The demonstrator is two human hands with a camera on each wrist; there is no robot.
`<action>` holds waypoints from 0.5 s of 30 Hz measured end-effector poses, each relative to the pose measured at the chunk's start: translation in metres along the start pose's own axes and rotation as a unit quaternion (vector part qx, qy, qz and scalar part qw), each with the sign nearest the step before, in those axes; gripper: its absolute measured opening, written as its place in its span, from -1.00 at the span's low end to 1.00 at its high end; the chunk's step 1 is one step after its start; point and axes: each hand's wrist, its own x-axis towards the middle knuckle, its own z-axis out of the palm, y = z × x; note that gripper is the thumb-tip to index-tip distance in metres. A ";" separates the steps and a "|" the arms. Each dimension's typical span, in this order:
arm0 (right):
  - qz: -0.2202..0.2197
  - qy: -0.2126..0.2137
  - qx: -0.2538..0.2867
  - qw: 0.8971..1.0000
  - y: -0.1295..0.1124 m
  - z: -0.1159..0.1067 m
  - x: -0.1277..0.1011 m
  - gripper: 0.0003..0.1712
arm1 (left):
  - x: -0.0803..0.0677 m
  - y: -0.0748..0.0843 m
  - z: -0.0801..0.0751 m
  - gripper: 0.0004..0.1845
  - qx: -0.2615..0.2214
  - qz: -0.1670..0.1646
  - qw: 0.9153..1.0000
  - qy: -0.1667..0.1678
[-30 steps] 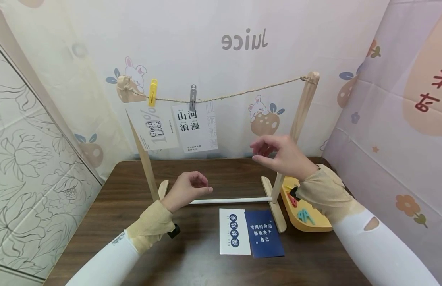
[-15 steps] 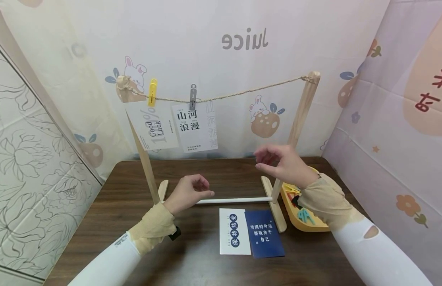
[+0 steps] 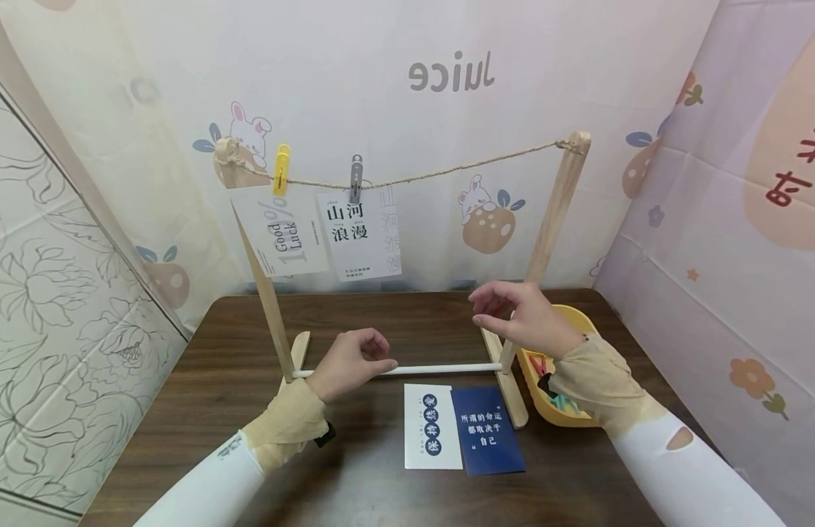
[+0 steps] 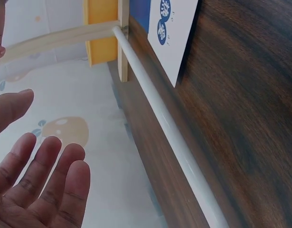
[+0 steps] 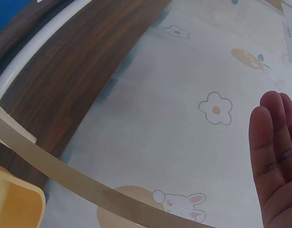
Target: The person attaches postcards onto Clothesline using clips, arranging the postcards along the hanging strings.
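My left hand (image 3: 354, 360) hovers over the white rod (image 3: 440, 368) at the foot of a wooden stand, fingers loosely curled and empty. The left wrist view shows its fingers (image 4: 41, 180) relaxed beside that rod (image 4: 169, 133). My right hand (image 3: 512, 316) is raised in front of the right post (image 3: 552, 212), holding nothing; its straight fingers (image 5: 274, 156) show in the right wrist view. A white card (image 3: 433, 426) and a blue card (image 3: 488, 430) lie side by side on the table in front of the stand.
Twine (image 3: 447, 173) runs between the posts. A yellow peg (image 3: 282, 170) holds a "Good Luck" card (image 3: 282, 233) and a grey peg (image 3: 356, 178) holds a white card (image 3: 357, 236). A yellow tray (image 3: 575, 322) with pegs sits under my right forearm. Patterned walls enclose the brown table (image 3: 203, 410).
My right hand has sunk lower, in front of the right post. My left hand has drifted slightly down and right over the rod. Both stay empty.
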 end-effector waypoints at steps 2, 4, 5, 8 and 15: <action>0.008 -0.004 0.000 1.000 0.001 0.001 -0.002 -0.73 | -0.001 0.000 0.002 -0.76 0.003 -0.002 1.000 -0.003; 0.014 -0.006 0.000 1.000 0.002 0.002 -0.004 -0.73 | -0.001 -0.001 0.003 -0.76 0.007 -0.003 1.000 -0.004; 0.014 -0.006 0.000 1.000 0.003 0.003 -0.005 -0.73 | -0.001 0.000 0.004 -0.76 0.010 -0.004 1.000 -0.005; 0.011 -0.003 0.003 1.000 0.005 0.005 -0.006 -0.74 | -0.002 0.000 0.005 -0.77 0.017 -0.004 1.000 -0.004; 0.015 -0.003 0.003 1.000 0.011 0.008 -0.014 -0.75 | -0.002 -0.002 0.010 -0.75 0.032 -0.008 0.999 -0.007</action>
